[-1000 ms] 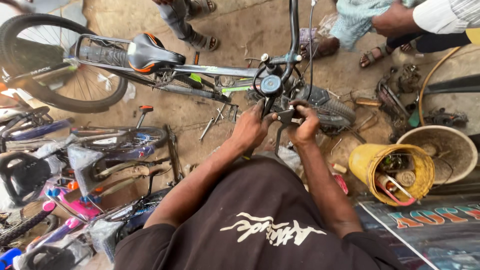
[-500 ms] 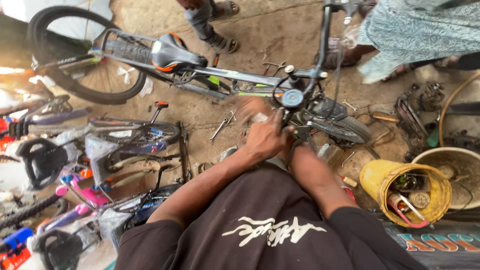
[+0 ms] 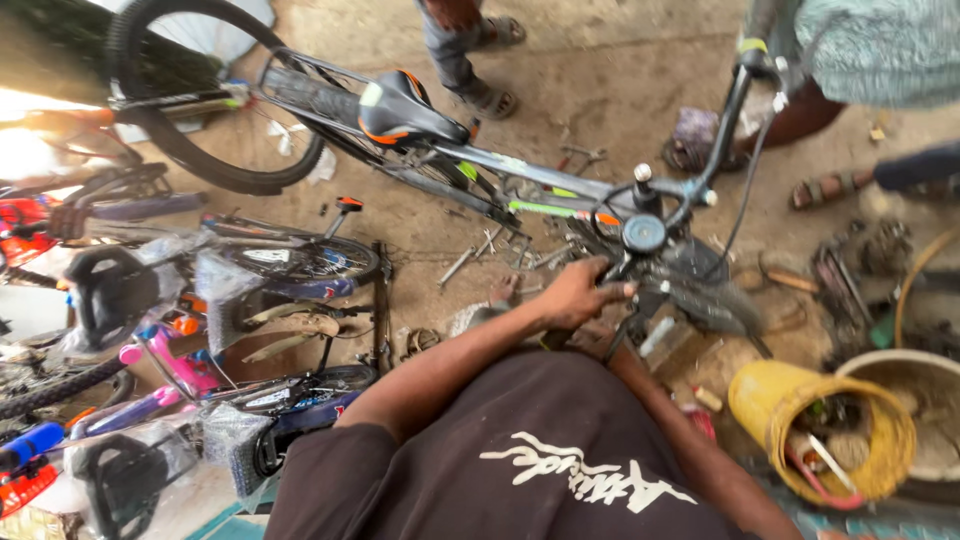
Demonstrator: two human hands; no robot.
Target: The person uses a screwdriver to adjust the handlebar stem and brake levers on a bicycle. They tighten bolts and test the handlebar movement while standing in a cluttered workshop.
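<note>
From the head view, the left hand [image 3: 578, 292] grips a part just under the stem of the bike [image 3: 520, 180] — fingers curled tight around it. The right hand is hidden beneath the left arm, so its grip cannot be told. The bike lies across the floor [image 3: 620, 70], with a yellow bucket [image 3: 775, 405] near the right arm.

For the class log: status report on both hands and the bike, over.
Left hand gripping the bike's front end below the handlebar stem. Right hand hidden behind it. Loose wrenches on ground beside; yellow bucket at right.
</note>
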